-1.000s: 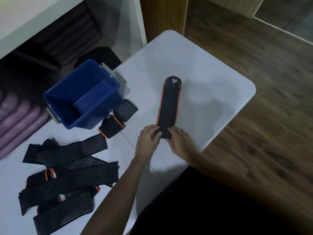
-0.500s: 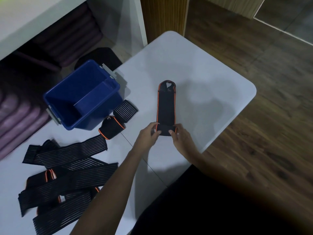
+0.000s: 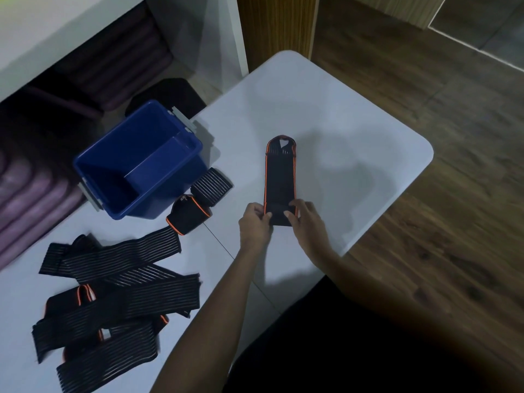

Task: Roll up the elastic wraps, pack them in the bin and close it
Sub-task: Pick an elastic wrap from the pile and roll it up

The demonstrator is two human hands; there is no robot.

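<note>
1. elastic wrap (image 3: 280,177) lies flat on the white table (image 3: 354,131), right of the open blue bin (image 3: 136,163); left hand (image 3: 253,222) and right hand (image 3: 307,219) pinch its rolled near end.
2. judgement: roll it tight, keeping the orange edges aligned and both sides even.

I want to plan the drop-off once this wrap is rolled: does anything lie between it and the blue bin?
Yes. Two rolled wraps lie on the table against the blue bin, on the straight line from the wrap held by both hands. The bin's top is open, so lifting over clears them.
</note>
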